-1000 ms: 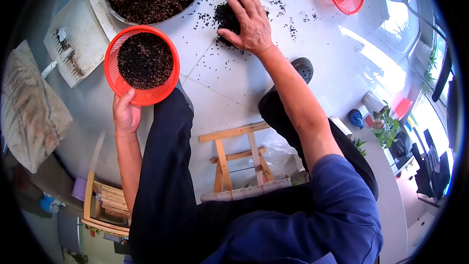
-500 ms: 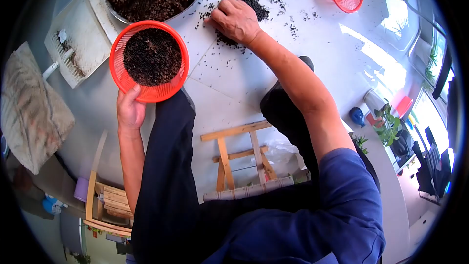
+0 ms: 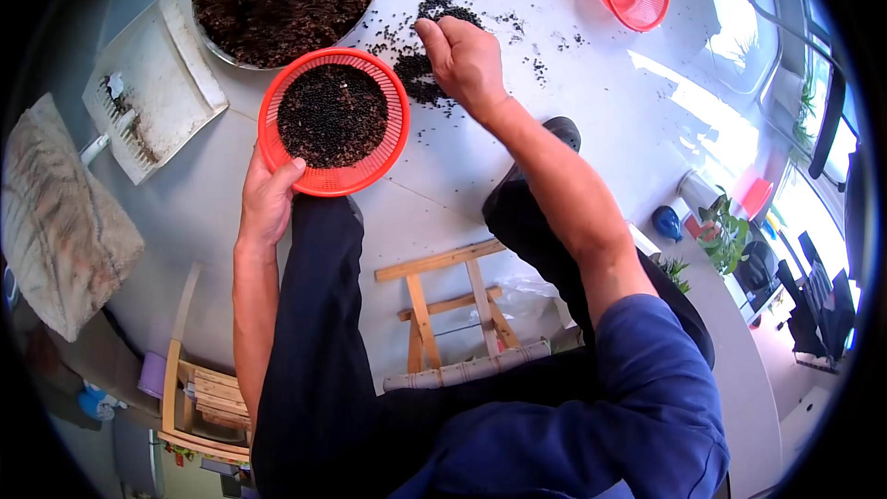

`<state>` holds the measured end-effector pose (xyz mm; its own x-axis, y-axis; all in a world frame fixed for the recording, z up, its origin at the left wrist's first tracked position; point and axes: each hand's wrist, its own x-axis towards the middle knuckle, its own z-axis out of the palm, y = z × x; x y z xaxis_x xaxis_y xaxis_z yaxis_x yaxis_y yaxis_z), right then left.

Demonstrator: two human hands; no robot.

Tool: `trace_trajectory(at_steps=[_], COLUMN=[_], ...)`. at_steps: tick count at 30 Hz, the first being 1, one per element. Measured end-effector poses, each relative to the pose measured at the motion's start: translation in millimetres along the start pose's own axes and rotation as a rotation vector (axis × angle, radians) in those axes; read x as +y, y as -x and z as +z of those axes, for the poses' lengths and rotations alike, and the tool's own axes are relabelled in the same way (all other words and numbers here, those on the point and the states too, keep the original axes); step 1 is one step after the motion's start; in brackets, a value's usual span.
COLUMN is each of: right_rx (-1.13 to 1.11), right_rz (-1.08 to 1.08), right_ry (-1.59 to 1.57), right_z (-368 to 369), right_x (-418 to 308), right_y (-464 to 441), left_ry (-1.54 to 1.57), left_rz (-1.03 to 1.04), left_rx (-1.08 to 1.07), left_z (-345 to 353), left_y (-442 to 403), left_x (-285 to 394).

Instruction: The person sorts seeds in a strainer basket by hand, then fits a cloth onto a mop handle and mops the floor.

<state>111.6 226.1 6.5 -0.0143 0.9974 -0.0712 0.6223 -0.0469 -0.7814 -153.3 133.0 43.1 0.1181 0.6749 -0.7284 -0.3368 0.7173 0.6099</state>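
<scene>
My left hand (image 3: 268, 199) grips the near left rim of a red plastic mesh basket (image 3: 325, 181), thumb over the edge. Inside it lie small black beads or seeds (image 3: 331, 120) mixed with some brown bits; their exact kind is unclear. My right hand (image 3: 469, 65) is curled, thumb side up, just over a scattered pile of the same black grains (image 3: 418, 83) on the floor. Its fingertips are hidden, so I cannot see what it holds. Beyond the basket stands a round metal pan (image 3: 231, 59) filled with dark brown crumbly material (image 3: 286, 0).
A second red basket (image 3: 658, 9) is at the far right. To the left sit a white dustpan (image 3: 189, 83) and a furry cloth (image 3: 69, 212). A wooden folding stool (image 3: 439, 270) stands between my legs. Loose grains are strewn over the pale floor (image 3: 591, 83).
The red basket has moved right, closer to the pile, and more black grains cover its contents. My right hand has pulled back slightly toward me, with the thumb turned up.
</scene>
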Motion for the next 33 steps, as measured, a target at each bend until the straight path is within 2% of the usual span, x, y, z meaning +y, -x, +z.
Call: trace_trajectory(at_steps=[2,6,7,8,10,11,12,14,18,20,22,23,24,26,28,32,33], right_rx=[0.107,-0.078,-0.213,-0.215,-0.117,-0.119,-0.121,-0.296,-0.19,-0.278,-0.356,-0.516,-0.516,-0.34,-0.424,-0.403,-0.338], right_rz=[-0.135,-0.349,-0.407,-0.401,-0.62,-0.652,-0.649,-0.576,-0.625,-0.564,-0.629,-0.611,-0.615,-0.74,-0.736,-0.744,-0.723], right_ry=[-0.19,-0.063,0.019,0.015,-0.007,-0.016,-0.017,0.019,-0.011,0.022,0.081,0.098,0.099,0.044,0.057,-0.043,-0.029], right_z=[14.1,32.4,32.4,36.6,45.2,45.6,43.8,40.2,37.9,28.9,26.7,21.4,21.9,24.8,16.1,-11.4,-16.4], right_x=[-26.9,-70.7,-75.6,-75.3,-73.1,-70.0,-67.7,-64.3,-60.4,-67.5,-70.8,-72.6,-71.8,-67.6,-64.3,-45.2,-36.1], right_y=[14.9,41.2,42.7,44.8,48.2,50.7,54.4,60.0,44.8,42.4,38.9,40.0,42.9,50.8,52.3,40.1,35.3], left_ry=[-0.017,-0.012,0.009,0.007,0.013,0.013,0.021,0.028,0.008,-0.009,0.004,0.005,0.009,0.015,0.02,0.051,0.047], left_rz=[-0.017,-0.017,-0.023,-0.03,-0.032,-0.037,-0.051,-0.063,-0.05,-0.045,-0.052,-0.05,-0.046,-0.042,-0.033,-0.034,-0.034], left_rx=[-0.013,0.016,0.018,0.021,-0.008,-0.006,-0.013,-0.021,-0.079,-0.087,-0.046,-0.045,-0.041,-0.035,-0.052,-0.044,-0.019], left_z=[3.4,10.0,10.0,9.4,9.2,6.8,3.9,2.1,9.5,11.4,10.5,10.5,11.3,10.8,7.7,1.3,-3.2], left_y=[-1.9,-4.5,-4.3,-3.5,-2.7,-2.2,-2.4,-3.4,-0.5,0.0,-1.3,-1.4,-1.8,-2.9,-3.6,-2.8,-2.7], left_x=[-1.8,-4.0,-4.9,-5.2,-3.2,-4.7,-6.0,-7.2,-2.9,-2.8,-6.1,-6.3,-6.1,-6.5,-7.1,-8.3,-11.0])
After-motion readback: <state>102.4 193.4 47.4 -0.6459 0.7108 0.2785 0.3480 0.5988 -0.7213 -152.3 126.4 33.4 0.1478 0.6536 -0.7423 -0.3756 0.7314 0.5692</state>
